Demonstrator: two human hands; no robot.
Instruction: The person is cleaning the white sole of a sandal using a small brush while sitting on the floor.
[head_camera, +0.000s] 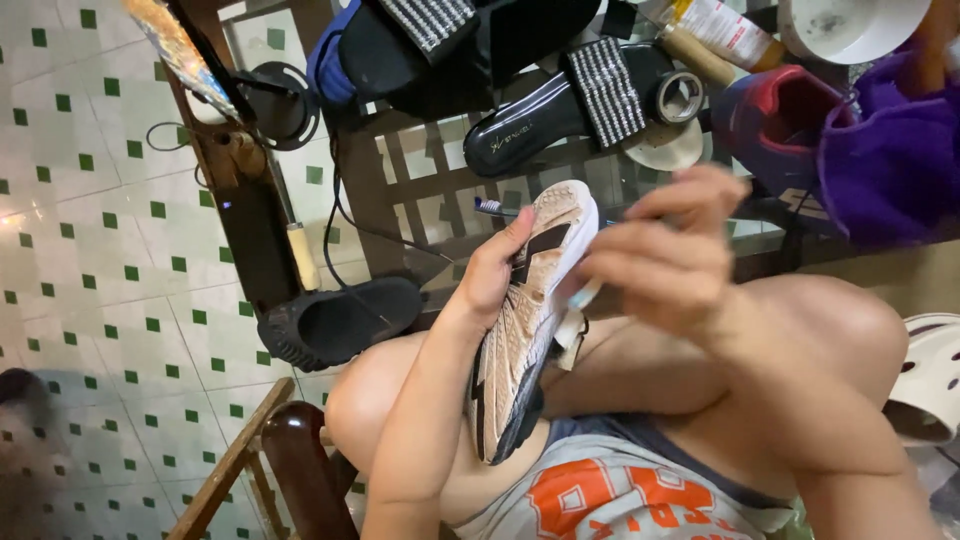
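Left hand (492, 272) clasped beige sneaker (525, 320) sole-up, right hand (665, 255) pinched toothbrush (583, 296) against it, black slipper (340, 322) beyond left wrist

The left hand (492, 272) holds a tan and black sneaker (528, 320) sole up. The right hand (665, 255) grips a thin brush handle (585, 293) beside it.

The right hand (672, 255) is motion-blurred and hides most of the slim tool it pinches, the left hand (497, 270) covers part of the sneaker (520, 340), and the top edge cuts off the white bowl (850, 25) and black sandals (440, 45).
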